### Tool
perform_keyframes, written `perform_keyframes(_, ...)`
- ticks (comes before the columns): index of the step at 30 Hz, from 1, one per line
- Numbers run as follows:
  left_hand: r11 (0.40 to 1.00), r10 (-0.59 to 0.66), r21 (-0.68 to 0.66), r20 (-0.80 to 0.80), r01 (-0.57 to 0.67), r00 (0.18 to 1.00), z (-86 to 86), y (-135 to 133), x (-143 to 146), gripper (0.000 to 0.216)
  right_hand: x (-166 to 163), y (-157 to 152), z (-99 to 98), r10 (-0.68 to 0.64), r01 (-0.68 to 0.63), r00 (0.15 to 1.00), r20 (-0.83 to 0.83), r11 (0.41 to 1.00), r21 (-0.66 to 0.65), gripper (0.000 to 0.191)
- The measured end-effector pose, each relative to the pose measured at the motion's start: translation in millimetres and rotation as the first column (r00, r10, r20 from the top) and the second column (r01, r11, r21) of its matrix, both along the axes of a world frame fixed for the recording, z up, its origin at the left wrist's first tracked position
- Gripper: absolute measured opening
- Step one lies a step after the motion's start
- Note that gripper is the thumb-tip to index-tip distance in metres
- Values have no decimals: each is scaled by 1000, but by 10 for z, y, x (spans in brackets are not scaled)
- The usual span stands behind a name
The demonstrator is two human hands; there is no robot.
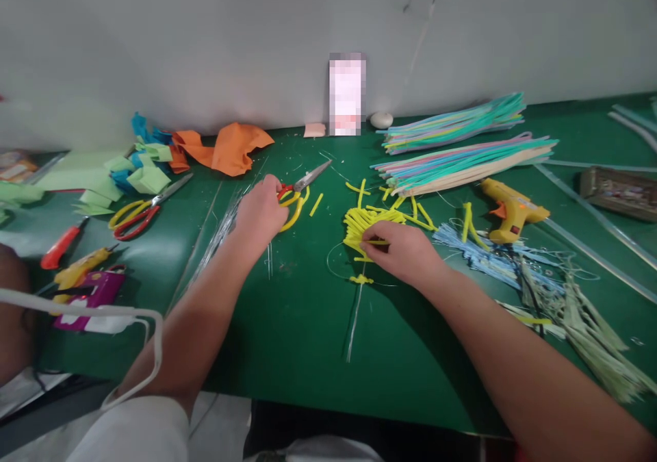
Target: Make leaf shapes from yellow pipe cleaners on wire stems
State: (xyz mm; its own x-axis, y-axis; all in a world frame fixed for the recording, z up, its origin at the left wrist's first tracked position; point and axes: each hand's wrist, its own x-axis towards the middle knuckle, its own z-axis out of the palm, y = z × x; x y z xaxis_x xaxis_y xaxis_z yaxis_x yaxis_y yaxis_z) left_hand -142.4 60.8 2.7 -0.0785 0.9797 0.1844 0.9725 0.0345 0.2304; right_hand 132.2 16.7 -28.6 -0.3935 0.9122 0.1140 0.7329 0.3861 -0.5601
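My left hand [261, 214] rests on the green table [287, 325] with its fingers curled around the yellow handles of a pair of scissors [302, 191], whose blades point up and right. My right hand [405, 248] pinches a short yellow straw piece [376, 242] beside a pile of cut yellow straw pieces [365, 221]. A thin wire stem [355, 315] with a small yellow knot runs from below that hand toward me. More yellow pieces lie scattered just behind the pile.
Bundles of coloured straws [462, 154] lie at the back right, a yellow glue gun [510, 210] beside them. A second pair of scissors [146, 209], green paper [148, 174] and orange paper [230, 146] are at left. A red-handled tool [61, 244] and fringe pieces [575, 304] lie at the sides.
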Motion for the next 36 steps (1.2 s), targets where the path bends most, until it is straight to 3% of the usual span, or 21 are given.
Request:
perform_keyframes(5,998,3,-66,-40,-5,999,161,-93,41,33,0,-1,-13,10,-10,1000,-5,1000,3,11)
perform_keyframes(11,985,25,-165,-165,-52,986,203,-265,-17,30,2,4,-39,13,-12,1000,-13,999,39,10)
perform_keyframes(14,983,55,-166,-160,-82,986,244,-393,-44,36,1,6,-39,13,-12,1000,-24,1000,23,10)
perform_keyframes(17,990,19,-135,-129,-36,992,279,-586,-37,40,0,8,-26,2,-2,999,-32,1000,0,10)
perform_keyframes(20,989,-9,-148,-93,-5,996,263,-818,9,44,-2,11,-7,-4,3,1000,-23,1000,-21,11)
perform_keyframes(25,935,-38,-353,-51,18,998,168,-1093,60,40,-3,20,19,-11,12,1000,6,999,-37,14)
perform_keyframes(36,925,-75,-378,-67,45,995,85,-1150,101,44,-10,18,46,-42,42,999,3,998,-49,16)
